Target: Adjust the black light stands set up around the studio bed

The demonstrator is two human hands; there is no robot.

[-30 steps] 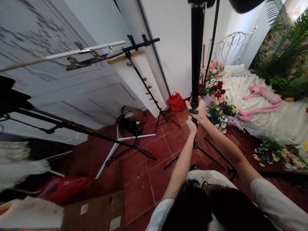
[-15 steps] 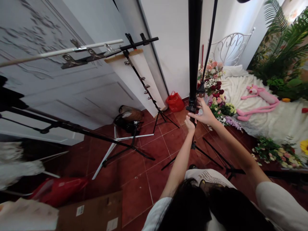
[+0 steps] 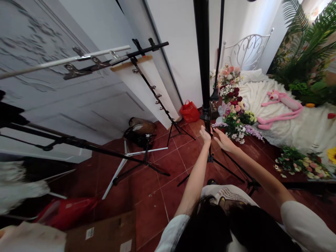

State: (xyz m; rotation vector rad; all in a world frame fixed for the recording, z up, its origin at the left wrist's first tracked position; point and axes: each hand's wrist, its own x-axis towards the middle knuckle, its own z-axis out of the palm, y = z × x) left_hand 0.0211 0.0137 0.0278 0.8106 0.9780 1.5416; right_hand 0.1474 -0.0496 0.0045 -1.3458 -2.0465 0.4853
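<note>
A tall black light stand [image 3: 203,63] rises in front of me, leaning slightly, with a collar on its pole just above my hands. Below that collar, my left hand [image 3: 206,135] is closed around the thin section of the pole. My right hand [image 3: 223,140] is on the pole's other side, its fingers stretched toward the pole and its thumb apart. Whether those fingertips touch the pole or a small part on it is hard to make out. The stand's dark legs [image 3: 228,169] spread over the red tile floor beneath my arms.
Left stand a backdrop stand [image 3: 151,84] with clips and another black stand [image 3: 86,143]. A red bag [image 3: 190,111] sits by the wall, a cardboard box [image 3: 105,231] lower left. Flowers [image 3: 233,108] border a white-draped bed [image 3: 252,94] with a pink plush toy [image 3: 286,104].
My right hand has come down from the collar to beside my left hand, its fingers now straighter. The pole's upper part has shifted slightly left in view.
</note>
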